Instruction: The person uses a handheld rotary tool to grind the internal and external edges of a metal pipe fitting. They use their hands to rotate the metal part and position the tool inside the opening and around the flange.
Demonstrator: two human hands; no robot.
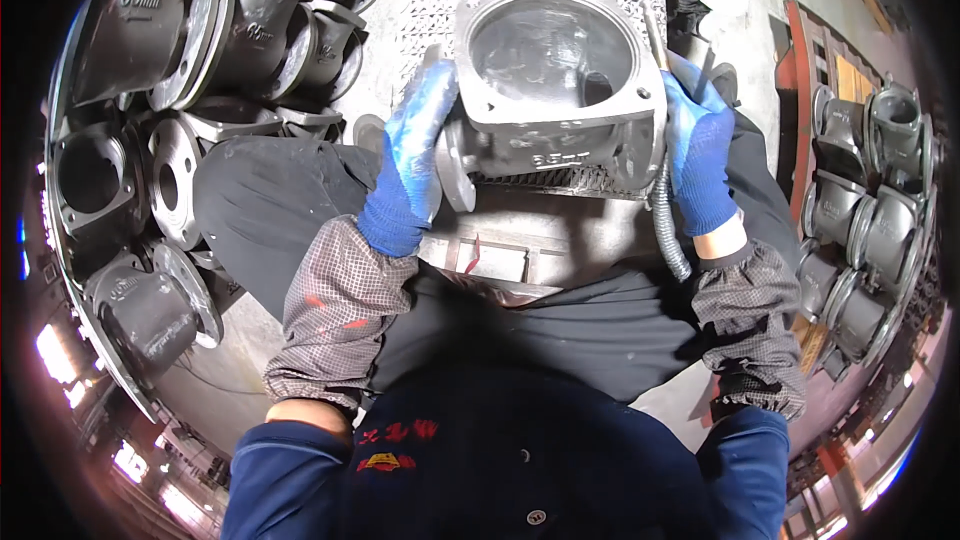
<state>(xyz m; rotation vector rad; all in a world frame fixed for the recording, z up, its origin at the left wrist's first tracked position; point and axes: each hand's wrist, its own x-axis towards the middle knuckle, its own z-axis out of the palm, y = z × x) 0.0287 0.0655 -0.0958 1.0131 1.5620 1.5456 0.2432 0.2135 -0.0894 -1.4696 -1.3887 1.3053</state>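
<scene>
**Gripping a cast valve body in both gloved hands**

Holding the grey valve body (560, 90) at upper centre of the frame, the left hand (410, 165) presses flat against its flanged side, fingers together. The right hand (700, 155) closes around the opposite side, also pinning a ribbed hose (668, 230). Dark matching castings (190, 50) pile at upper left, more (865, 200) at right.

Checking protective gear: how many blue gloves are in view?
2. One blue glove on the left hand against the grey valve casting; one on the right hand at its other side.
</scene>
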